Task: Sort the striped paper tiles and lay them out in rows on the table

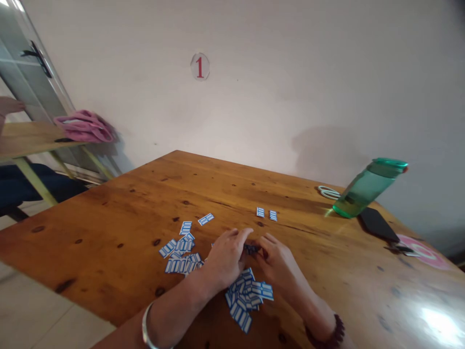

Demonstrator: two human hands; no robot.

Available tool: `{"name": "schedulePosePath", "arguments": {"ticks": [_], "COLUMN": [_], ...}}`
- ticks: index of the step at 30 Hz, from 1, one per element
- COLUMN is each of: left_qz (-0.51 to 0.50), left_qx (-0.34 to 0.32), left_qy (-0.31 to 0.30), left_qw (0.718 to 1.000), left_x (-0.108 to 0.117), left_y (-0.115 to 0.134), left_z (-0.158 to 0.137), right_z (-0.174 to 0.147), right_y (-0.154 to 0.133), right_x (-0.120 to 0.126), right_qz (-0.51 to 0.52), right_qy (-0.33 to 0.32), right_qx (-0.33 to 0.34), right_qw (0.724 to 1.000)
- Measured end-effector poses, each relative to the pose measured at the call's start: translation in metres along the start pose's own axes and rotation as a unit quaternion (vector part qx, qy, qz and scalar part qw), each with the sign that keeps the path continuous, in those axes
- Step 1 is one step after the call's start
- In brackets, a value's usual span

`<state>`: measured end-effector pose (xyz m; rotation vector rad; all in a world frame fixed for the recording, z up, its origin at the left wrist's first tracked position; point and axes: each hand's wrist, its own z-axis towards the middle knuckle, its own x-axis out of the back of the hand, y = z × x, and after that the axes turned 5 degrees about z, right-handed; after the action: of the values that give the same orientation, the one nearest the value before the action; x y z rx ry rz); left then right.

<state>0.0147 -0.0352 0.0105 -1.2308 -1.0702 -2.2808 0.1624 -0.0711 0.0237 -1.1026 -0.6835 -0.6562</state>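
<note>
My left hand (227, 254) and my right hand (276, 257) meet over the wooden table (214, 184). Between their fingertips is a small dark, knobbly thing (250, 248), whose kind I cannot make out; the fingers of both hands are closed around its ends. Just below the hands lies a heap of small white cards with blue-edged panels (245, 295). More such cards (181, 249) are scattered to the left, partly behind my left hand. Two single cards, one (260, 212) beside the other (273, 215), lie apart beyond my hands.
A green bottle (370, 189) stands on the right, near a coiled white cable (329, 193), a black phone-like slab (378, 224), keys (399, 248) and a pink disc (423, 252). At far left, another person's hand (10, 105) is over a second table holding a pink cloth (85, 126).
</note>
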Motion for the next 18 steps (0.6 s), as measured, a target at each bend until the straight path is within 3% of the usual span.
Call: {"name": "schedulePosePath", "arguments": {"ticks": [3, 7, 10, 14, 18], "left_qz": [0.066, 0.078, 0.038, 0.012, -0.016], "left_qx": [-0.057, -0.068, -0.062, -0.017, 0.015], "left_qy": [-0.031, -0.050, -0.039, 0.030, 0.059], "left_qw": [0.996, 0.993, 0.997, 0.999, 0.998], "left_x": [0.000, 0.001, 0.003, 0.005, 0.003], "left_y": [0.003, 0.009, 0.011, 0.008, 0.005], "left_z": [-0.001, -0.002, -0.001, 0.001, 0.002], "right_z": [-0.004, -0.007, -0.010, -0.011, -0.010], "right_y": [-0.007, -0.008, 0.001, 0.016, 0.024], "right_x": [0.003, 0.004, 0.003, 0.001, -0.001], "right_qz": [-0.060, -0.067, -0.039, 0.014, 0.032], "right_qy": [-0.051, -0.085, -0.058, -0.002, 0.004], "right_qx": [0.005, -0.004, -0.029, -0.055, -0.059], "right_qw": [0.997, 0.994, 0.997, 0.998, 0.998]}}
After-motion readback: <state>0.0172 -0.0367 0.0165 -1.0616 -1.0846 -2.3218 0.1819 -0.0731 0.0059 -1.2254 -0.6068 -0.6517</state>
